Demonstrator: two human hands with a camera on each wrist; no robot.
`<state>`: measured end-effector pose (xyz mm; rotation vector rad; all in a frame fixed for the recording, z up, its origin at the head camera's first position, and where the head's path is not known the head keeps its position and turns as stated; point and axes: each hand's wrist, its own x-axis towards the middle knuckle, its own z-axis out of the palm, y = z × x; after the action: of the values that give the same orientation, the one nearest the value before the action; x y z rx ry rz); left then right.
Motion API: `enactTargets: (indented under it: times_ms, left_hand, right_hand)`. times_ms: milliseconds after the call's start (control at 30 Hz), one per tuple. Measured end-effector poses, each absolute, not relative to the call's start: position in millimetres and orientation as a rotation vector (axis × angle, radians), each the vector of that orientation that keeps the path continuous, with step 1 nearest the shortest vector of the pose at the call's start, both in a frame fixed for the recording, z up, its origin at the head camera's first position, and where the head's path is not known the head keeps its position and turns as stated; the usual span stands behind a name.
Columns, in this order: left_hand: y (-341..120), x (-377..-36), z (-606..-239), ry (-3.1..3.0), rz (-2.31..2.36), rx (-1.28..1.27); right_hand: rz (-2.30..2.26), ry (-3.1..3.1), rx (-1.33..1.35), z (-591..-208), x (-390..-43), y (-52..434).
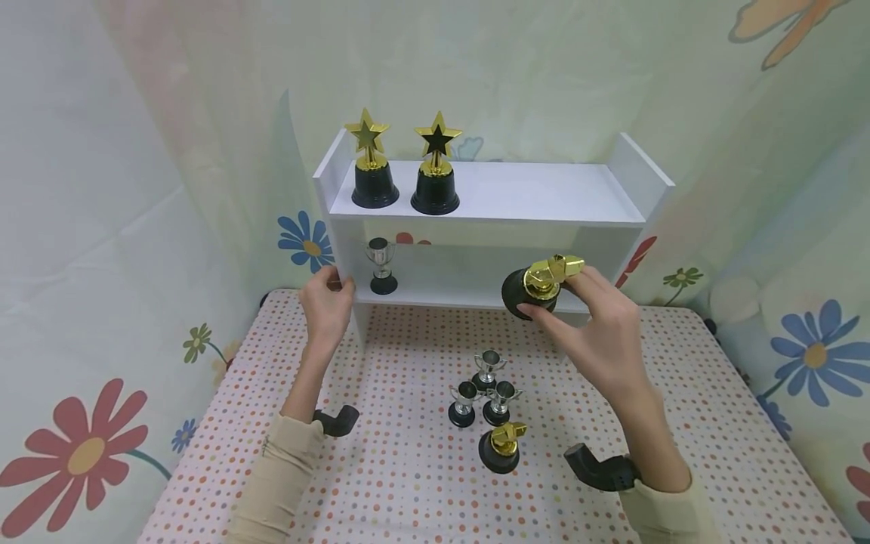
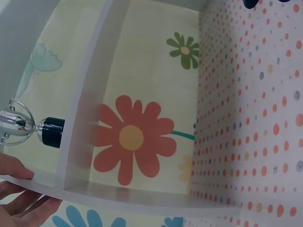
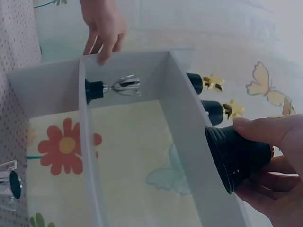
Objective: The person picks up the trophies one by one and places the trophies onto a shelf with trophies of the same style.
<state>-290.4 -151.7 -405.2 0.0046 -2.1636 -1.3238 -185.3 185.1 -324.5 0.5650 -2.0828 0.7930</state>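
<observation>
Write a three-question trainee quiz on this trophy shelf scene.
1. True or false: two gold star trophies with black bases stand on the white shelf's top board.
2. How many small silver cup trophies stand on the dotted tablecloth?
3. The right hand holds: A) silver cup, B) tilted gold trophy with black base, C) nothing.

Key: 1 true; 2 three; 3 B. The left hand grips the shelf's side panel.
</observation>
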Motion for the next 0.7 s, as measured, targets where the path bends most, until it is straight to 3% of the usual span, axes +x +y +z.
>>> enactTargets:
  times_ms: [700]
  left_hand:
    - [-153.4, -291.3, -405.4, -2.171, -1.332, 0.004]
  right_hand:
    - [0.827, -2.073, 0.479, -274.3, -215.6, 163.4]
